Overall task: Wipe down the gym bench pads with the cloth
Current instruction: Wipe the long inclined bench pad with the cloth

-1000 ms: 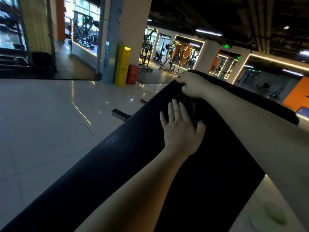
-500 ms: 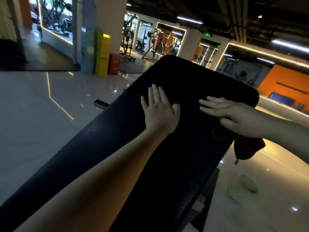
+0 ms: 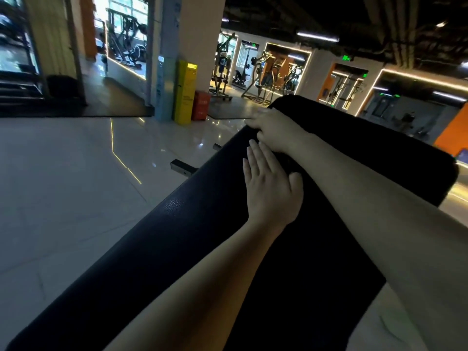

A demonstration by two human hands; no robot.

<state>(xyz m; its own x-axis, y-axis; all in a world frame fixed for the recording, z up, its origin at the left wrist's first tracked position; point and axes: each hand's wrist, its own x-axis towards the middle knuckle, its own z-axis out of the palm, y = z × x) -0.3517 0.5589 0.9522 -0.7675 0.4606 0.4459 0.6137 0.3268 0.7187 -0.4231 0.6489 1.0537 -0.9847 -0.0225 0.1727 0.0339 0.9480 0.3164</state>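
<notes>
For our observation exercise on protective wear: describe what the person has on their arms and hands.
The left forearm and right forearm are bare, no sleeves in view. The left hand and right hand wear no gloves; no watch, bracelet or ring is visible.

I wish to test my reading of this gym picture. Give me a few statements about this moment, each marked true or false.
1. The left hand lies flat on the bench pad. True.
2. The bench pad is red. False: it is black.
3. The right hand is at the pad's far edge, beyond the left hand. True.
4. The yellow cabinet stands on the bench pad. False: it stands on the floor beside a pillar.
</notes>
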